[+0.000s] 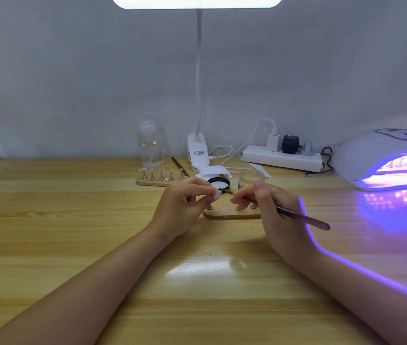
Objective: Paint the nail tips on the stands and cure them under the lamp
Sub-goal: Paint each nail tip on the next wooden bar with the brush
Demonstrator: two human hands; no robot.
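The left hand (185,202) is pinching a nail tip (217,194) above the near stand (232,213) on the bench (72,220); the right hand (269,207) is gripping the brush (302,217). A slack pinch is risking a dropped, smeared tip.

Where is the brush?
In the head view, the right hand holds the brush just right of centre. Its tip points left at the nail tip pinched by the left hand, above the near wooden stand.

One head-worn wide-angle view looks forward and down across the bench (72,245) toward the wall (72,70), close above both hands.
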